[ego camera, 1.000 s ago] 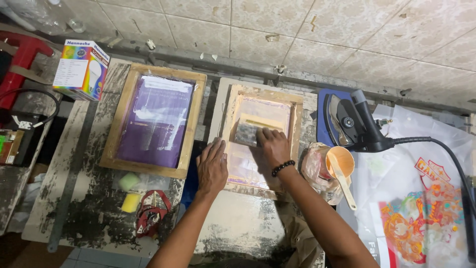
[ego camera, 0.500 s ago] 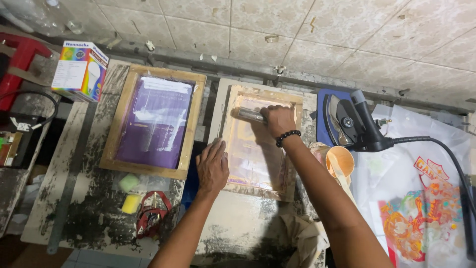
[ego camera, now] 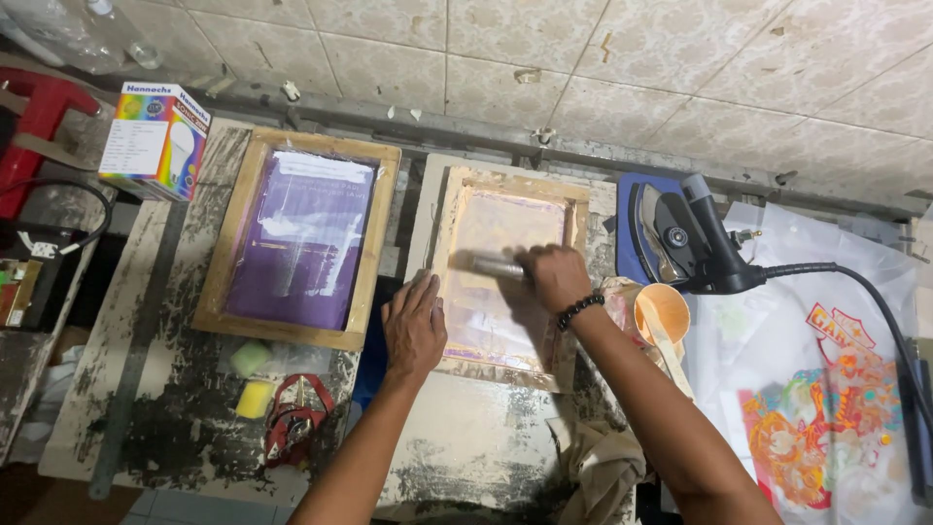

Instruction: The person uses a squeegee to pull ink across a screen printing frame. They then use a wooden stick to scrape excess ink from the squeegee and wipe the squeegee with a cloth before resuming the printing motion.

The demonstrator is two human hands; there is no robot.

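The right hand [ego camera: 557, 277] is closed around a short grey squeegee [ego camera: 498, 266], which lies across the pale mesh of the wooden-framed printing screen [ego camera: 505, 277] near its middle. The left hand [ego camera: 415, 326] lies flat, fingers spread, pressing the frame's edge at 9 o'clock from the squeegee; it grips nothing. A black bead bracelet [ego camera: 580, 311] circles the right wrist. At 9 o'clock from this screen sits a second wooden frame with purple mesh [ego camera: 298, 238]. At 3 o'clock stand an orange plastic cup [ego camera: 663, 313], which seems to hold a pale stick, and a black clothes iron [ego camera: 685, 238].
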